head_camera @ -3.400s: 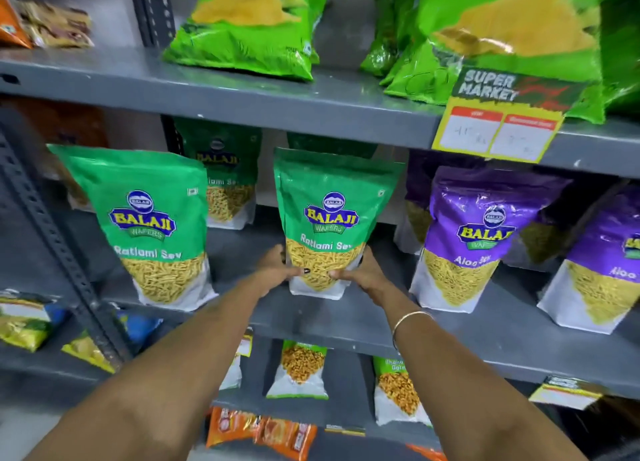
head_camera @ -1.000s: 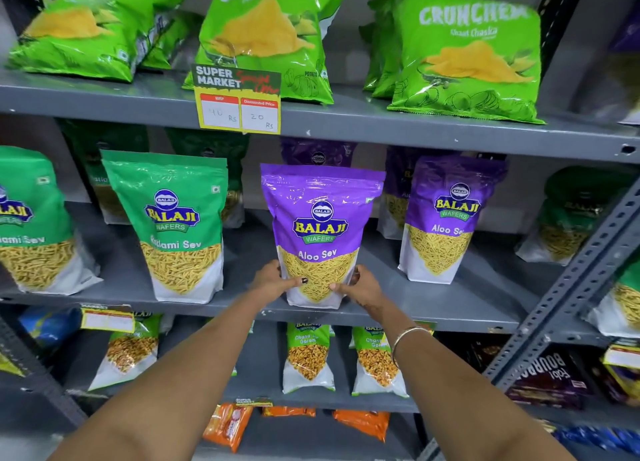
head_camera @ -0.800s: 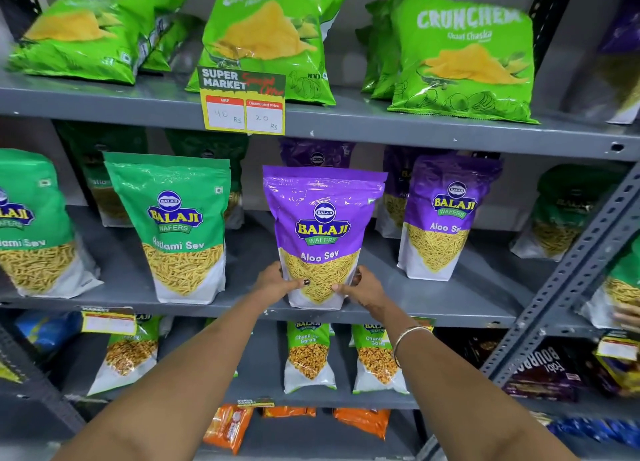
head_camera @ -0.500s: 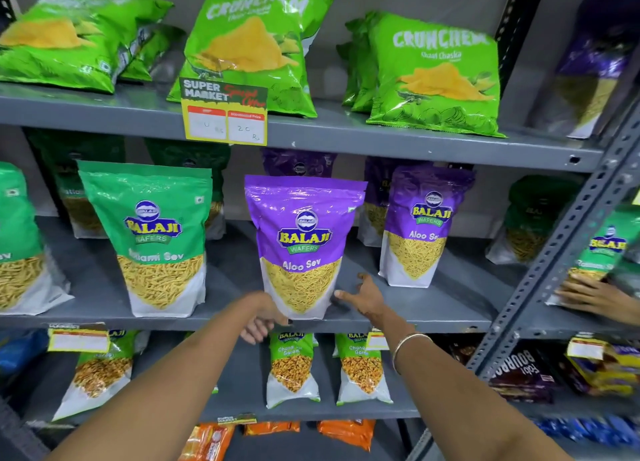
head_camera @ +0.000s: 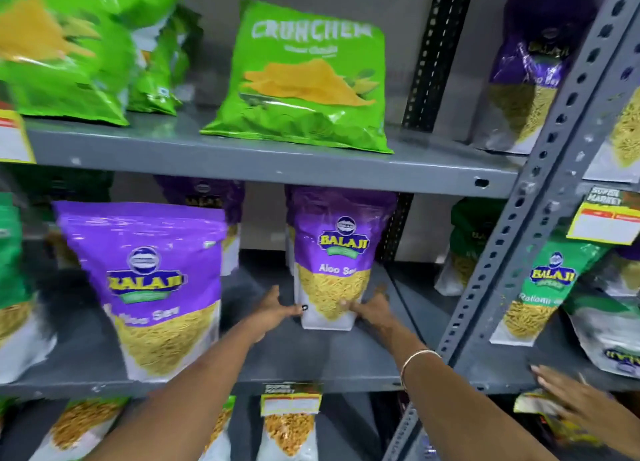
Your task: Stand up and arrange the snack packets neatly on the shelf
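On the middle grey shelf [head_camera: 311, 360] a purple Balaji Aloo Sev packet [head_camera: 332, 263] stands upright, back from the front edge. My left hand [head_camera: 273, 310] presses its lower left side and my right hand [head_camera: 372, 308] its lower right side, so both hold the packet's base. A second purple Aloo Sev packet [head_camera: 152, 287] stands upright to the left, near the shelf's front edge, untouched. More purple packets [head_camera: 204, 197] stand behind in shadow.
Green Crunchem bags [head_camera: 308, 79] lie on the upper shelf [head_camera: 242, 159]. A perforated grey upright [head_camera: 540, 197] divides off the right bay with green Ratlami Sev packets [head_camera: 543, 287]. Another person's hand [head_camera: 588, 412] reaches in at lower right. Small packets [head_camera: 287, 433] fill the shelf below.
Both my hands have let go of the left purple packet and moved right to grip the base of the other purple packet. The view has swung to the right.
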A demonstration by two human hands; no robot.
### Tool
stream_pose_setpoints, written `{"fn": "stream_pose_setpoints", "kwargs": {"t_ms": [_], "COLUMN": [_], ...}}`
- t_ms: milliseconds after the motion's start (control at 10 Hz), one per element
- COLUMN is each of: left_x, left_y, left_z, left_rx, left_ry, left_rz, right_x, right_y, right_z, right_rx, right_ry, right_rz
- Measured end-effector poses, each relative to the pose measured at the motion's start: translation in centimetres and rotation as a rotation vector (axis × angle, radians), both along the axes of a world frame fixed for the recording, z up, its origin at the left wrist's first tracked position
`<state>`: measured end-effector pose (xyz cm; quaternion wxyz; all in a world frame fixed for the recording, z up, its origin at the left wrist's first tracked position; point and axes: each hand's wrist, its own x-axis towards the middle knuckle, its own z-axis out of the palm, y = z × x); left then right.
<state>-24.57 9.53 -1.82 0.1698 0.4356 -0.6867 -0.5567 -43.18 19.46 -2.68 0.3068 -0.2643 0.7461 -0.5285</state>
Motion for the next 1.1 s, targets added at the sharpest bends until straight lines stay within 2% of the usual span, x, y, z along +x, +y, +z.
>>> {"fn": "stream_pose_setpoints", "kwargs": {"t_ms": [100, 200, 300, 500, 1100], "left_x": [-4.3, -5.3, -4.8, -2.6, -0.3], "left_y": [-0.5, 0.1, 0.8, 2.8, 7.8], "left_z": [-0.6, -0.9, -1.8, -2.3, 0.1], "left_rx": [0.012, -0.017, -0.023, -0.035, -0.147], "left_ry": [0.151, 0.132, 0.063, -0.037, -0.196], "left_rz": [0.084, 0.123, 0.184, 0.106, 0.05], "right_x": [-2.6, -3.4, -3.8, -1.9, 0.9], "right_y": [-1.3, -1.3, -0.2, 3.5, 7.7], "right_z": [-1.1, -1.7, -1.9, -0.8, 0.3], "right_rx": [-0.192, -0.219, -0.149, -0.037, -0.03], "right_ry": [-0.221, -0.242, -0.224, -0.106, -0.081], "right_rz": [0.217, 0.294, 0.322, 0.311, 0.322]}}
